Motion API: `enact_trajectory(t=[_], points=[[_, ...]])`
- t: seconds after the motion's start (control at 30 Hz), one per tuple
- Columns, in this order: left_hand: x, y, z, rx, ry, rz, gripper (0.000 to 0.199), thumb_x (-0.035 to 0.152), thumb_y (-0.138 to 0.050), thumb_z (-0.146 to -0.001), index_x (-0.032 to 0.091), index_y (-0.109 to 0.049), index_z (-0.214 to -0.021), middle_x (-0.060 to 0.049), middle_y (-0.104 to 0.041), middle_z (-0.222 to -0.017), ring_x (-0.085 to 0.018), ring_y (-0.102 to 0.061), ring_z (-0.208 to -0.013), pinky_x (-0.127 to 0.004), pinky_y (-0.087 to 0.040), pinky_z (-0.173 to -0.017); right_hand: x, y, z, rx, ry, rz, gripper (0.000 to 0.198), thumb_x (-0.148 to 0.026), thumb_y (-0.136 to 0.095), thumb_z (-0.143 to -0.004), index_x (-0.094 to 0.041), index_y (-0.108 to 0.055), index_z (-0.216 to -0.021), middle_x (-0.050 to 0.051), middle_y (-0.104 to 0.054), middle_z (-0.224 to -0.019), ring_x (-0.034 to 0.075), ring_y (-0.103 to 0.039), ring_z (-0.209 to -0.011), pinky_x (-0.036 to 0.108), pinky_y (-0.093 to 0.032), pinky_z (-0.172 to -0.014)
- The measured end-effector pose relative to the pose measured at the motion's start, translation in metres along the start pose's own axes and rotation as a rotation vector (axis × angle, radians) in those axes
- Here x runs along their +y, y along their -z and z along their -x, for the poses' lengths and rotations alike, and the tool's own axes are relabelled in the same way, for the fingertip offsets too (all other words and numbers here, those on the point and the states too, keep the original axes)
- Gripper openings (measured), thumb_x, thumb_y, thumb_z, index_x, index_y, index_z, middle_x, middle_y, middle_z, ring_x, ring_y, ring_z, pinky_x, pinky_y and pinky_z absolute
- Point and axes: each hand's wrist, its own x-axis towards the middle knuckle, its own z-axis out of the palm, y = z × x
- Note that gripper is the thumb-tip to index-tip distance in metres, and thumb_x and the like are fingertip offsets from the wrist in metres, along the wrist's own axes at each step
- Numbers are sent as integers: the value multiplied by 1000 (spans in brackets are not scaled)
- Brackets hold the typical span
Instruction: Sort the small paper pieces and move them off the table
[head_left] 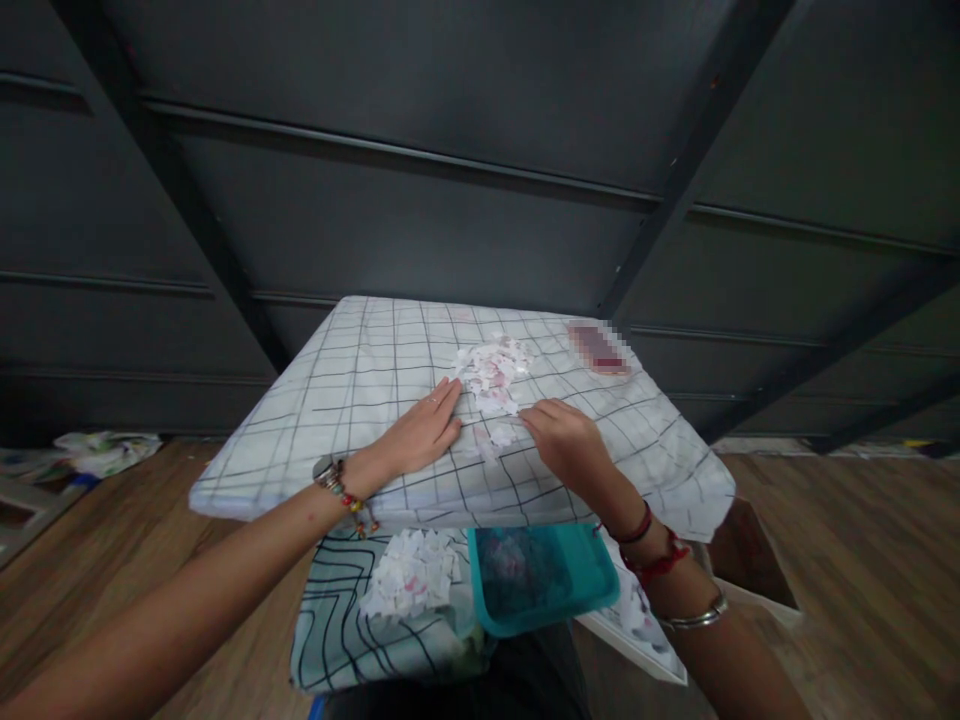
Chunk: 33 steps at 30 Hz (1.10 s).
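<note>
A loose pile of torn white paper scraps [495, 368], some with pink marks, lies on the checked white cloth [375, 375] over the table. My left hand [426, 428] rests flat at the pile's left edge, its fingers stretched out and holding nothing. On the other side, my right hand [562, 438] has its fingers curled into a pinch, the tips at the pile's lower right edge. What is between those fingertips is too small to tell. A few thin scraps [499, 436] are spread on the cloth between my hands.
Below the table's front edge, a second heap of paper scraps [415, 575] sits on a patterned green cloth [330, 620]. Beside it is a teal plastic tub [585, 575] with dark contents. A white box [637, 650] stands to its right. A pixelated reddish object [598, 347] lies at the table's back right.
</note>
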Motion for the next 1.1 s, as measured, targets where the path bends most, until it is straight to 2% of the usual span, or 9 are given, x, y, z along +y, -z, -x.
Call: enact_trajectory(t=[0.2, 0.43, 0.57, 0.67, 0.87, 1.0, 1.1], points=[[2, 1, 0, -16, 9, -9, 57, 37, -21, -92, 4, -12, -138, -17, -17, -145, -23, -9, -134, -38, -19, -108, -1, 2, 8, -107, 34, -55, 23, -16, -40, -88, -16, -62, -81, 5, -59, -74, 14, -52, -73, 24, -36, -64], [-3, -2, -1, -7, -4, 21, 59, 39, -21, -91, 5, -10, -139, -16, -14, -146, -24, -9, -134, -40, -19, -108, 2, 13, 20, -130, -128, -61, 25, -21, -39, -90, -17, -60, -77, 4, -59, -74, 14, -54, -73, 24, -35, -61], [-1, -1, -1, -14, -6, 25, 59, 39, -22, -91, 7, -9, -139, -14, -13, -147, -25, -9, -134, -40, -20, -108, -7, 12, 21, -184, -110, -128, 25, -22, -38, -90, -16, -60, -79, 4, -59, -75, 12, -54, -70, 23, -34, -58], [0, 1, 0, -18, 5, 18, 60, 39, -22, -91, 5, -10, -139, -15, -13, -146, -24, -9, -134, -38, -19, -108, -11, 14, 20, -171, -95, -156, 24, -22, -38, -90, -16, -60, -82, 3, -60, -76, 13, -55, -72, 22, -34, -58], [-2, -1, -1, -10, -13, 38, 59, 38, -22, -91, 6, -10, -139, -15, -13, -146, -25, -9, -134, -40, -19, -108, -13, 13, 20, -143, -209, -66, 28, -25, -35, -91, -16, -59, -80, 5, -60, -75, 14, -56, -69, 24, -32, -54], [-1, -1, -1, -2, -14, 34, 58, 37, -23, -91, 8, -9, -139, -14, -13, -147, -25, -9, -134, -41, -19, -108, -23, 10, 19, -179, -145, -102, 24, -22, -37, -89, -16, -59, -80, 4, -61, -75, 13, -56, -67, 24, -31, -53], [0, 0, -1, -6, -10, 29, 58, 38, -23, -91, 7, -10, -139, -15, -13, -147, -25, -9, -134, -41, -19, -108, -27, 12, 17, -162, -152, -125, 23, -22, -38, -89, -16, -59, -81, 4, -61, -75, 14, -56, -68, 24, -32, -54]])
